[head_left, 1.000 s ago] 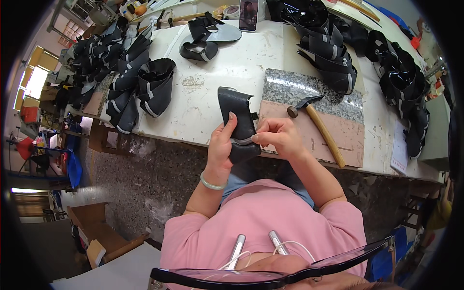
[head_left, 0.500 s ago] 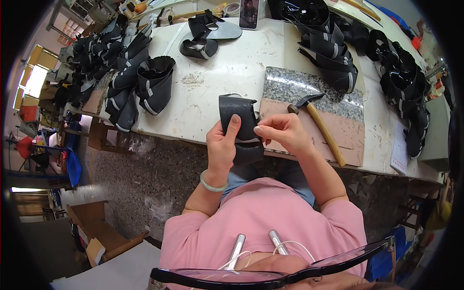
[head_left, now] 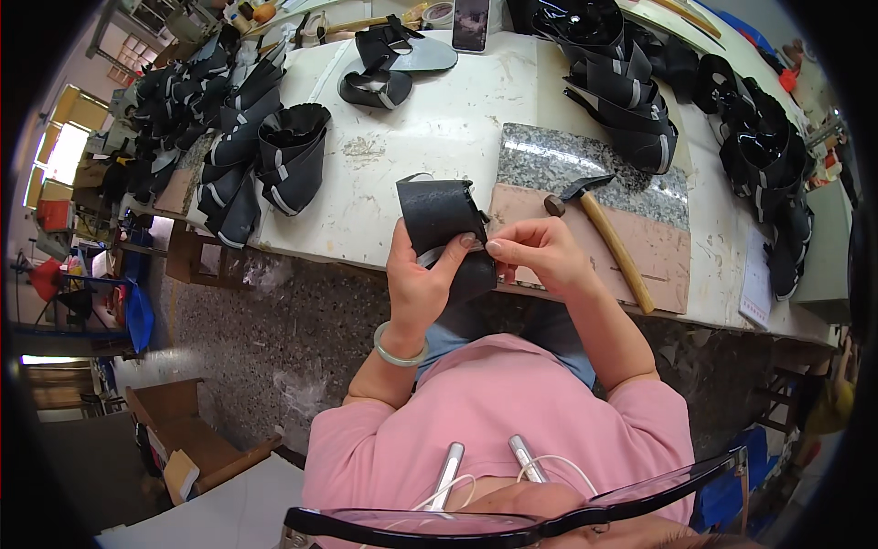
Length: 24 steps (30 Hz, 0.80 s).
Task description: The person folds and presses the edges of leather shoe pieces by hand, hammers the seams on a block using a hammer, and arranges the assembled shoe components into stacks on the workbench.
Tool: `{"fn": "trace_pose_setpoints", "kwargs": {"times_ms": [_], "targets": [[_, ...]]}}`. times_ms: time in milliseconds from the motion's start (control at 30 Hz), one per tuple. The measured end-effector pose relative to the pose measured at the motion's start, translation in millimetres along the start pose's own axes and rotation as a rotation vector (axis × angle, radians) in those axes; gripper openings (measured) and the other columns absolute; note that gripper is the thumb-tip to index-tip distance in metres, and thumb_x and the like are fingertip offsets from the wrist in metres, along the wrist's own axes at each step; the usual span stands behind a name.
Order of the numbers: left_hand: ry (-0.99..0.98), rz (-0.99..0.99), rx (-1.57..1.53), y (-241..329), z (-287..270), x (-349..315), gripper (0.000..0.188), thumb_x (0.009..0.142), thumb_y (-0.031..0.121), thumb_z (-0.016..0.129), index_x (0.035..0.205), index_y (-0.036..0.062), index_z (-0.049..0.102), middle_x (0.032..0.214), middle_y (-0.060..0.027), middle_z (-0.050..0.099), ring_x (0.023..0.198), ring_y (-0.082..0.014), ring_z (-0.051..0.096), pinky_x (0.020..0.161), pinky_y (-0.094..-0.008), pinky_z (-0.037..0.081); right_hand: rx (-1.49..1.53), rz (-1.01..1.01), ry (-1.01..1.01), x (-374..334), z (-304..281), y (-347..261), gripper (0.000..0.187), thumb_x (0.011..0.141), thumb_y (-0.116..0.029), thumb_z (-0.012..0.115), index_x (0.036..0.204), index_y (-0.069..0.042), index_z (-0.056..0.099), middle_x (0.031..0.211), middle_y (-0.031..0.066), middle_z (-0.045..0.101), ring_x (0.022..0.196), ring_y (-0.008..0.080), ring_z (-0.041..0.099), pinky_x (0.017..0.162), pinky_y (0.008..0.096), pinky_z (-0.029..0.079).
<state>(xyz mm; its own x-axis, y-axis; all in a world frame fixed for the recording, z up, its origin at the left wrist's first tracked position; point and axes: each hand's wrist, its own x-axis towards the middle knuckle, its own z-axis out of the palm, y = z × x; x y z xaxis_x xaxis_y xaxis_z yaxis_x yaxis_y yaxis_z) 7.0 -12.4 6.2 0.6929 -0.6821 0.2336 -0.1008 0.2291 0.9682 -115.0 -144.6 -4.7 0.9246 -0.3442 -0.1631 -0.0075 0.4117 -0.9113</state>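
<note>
A black strap piece with a grey stripe [head_left: 437, 212], looking like a shoe upper, is up in front of me at the table's near edge. My left hand [head_left: 422, 274] grips it from the left, thumb lying across the grey stripe. At its right edge, thumb and forefinger of my right hand [head_left: 541, 254] are pinched together close to my left thumb tip. What the pinch holds, if anything beyond the strap's edge, is too small to tell. Right of my right hand, a hammer [head_left: 615, 247] with a wooden handle rests on a pinkish board [head_left: 530, 209].
Stacked black strap pieces lie at the left [head_left: 294, 156] and at the right [head_left: 631, 110]. A lone black piece with a grey sole-shaped plate [head_left: 425, 55] sits farther back, beside an upright phone [head_left: 470, 26]. A speckled stone slab [head_left: 594, 165] borders the pinkish board.
The black strap piece has turned and shifted a little left, showing more of its broad face. My left thumb has moved down and right, close to the right fingertips.
</note>
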Motion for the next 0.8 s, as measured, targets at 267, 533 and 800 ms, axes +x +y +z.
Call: {"fn": "trace_pose_setpoints", "kwargs": {"times_ms": [267,533,800], "targets": [[-0.001,0.021,0.179,-3,-1,-6,0.038,0.079,-0.002,0.07,0.112,-0.0006,0.05,0.099,-0.0087,0.064,0.088,-0.0145,0.062,0.078,-0.0269,0.05,-0.365,-0.219,0.179,0,14,10,0.014,0.087,-0.01,0.063,0.089,0.003,0.067,0.072,0.0032,0.063,0.061,0.0081,0.058,0.055,0.0208,0.047],[0.143,0.12,0.203,-9,5,-7,0.038,0.079,0.008,0.073,0.108,-0.0008,0.05,0.096,-0.0103,0.065,0.084,-0.016,0.064,0.074,-0.0294,0.051,-0.218,-0.178,0.211,-1,16,13,0.016,0.088,-0.011,0.063,0.096,0.003,0.066,0.08,0.0031,0.064,0.066,0.0094,0.057,0.058,0.0238,0.047],[0.15,0.091,0.145,0,8,-6,0.04,0.079,0.006,0.074,0.11,-0.0007,0.049,0.098,-0.0093,0.063,0.087,-0.0147,0.062,0.078,-0.0274,0.05,0.085,-0.038,-0.001,-1,-3,11,0.025,0.086,-0.013,0.068,0.101,0.006,0.065,0.081,0.0043,0.064,0.071,0.0094,0.057,0.064,0.0233,0.047]]}}
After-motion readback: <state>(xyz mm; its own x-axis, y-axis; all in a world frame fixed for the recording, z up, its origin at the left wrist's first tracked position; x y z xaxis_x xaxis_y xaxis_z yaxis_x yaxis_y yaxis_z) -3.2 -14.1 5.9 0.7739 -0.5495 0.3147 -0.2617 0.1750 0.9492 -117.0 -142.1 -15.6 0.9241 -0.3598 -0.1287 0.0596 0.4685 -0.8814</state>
